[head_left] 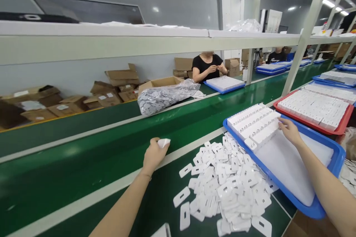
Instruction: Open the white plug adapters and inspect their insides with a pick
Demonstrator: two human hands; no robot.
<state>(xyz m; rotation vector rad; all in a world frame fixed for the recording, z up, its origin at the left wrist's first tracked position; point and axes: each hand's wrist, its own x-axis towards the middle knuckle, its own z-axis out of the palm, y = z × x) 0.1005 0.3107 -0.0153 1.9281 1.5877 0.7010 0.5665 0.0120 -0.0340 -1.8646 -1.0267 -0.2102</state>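
Observation:
My left hand [154, 155] is closed around a small white plastic piece [163, 142], held above the green conveyor belt. My right hand [289, 130] reaches over the blue tray [330, 137], its fingertips at the right end of the rows of white parts [256, 122]. Whether those fingers grip one of the parts cannot be made out. Small metal-looking bits stick up along the rows. Between my arms lies a heap of flat white plates [225, 185], each with a rectangular slot. A white sheet [289, 166] lines the tray's near part.
A red tray [349, 113] of white parts stands beyond the blue one. Across the belt [105, 140] lie a full plastic bag [164, 98] and cardboard boxes [69, 106]. A co-worker [207, 67] sits behind another blue tray [224, 90]. A shelf beam [125, 46] and post [302, 44] cross the view.

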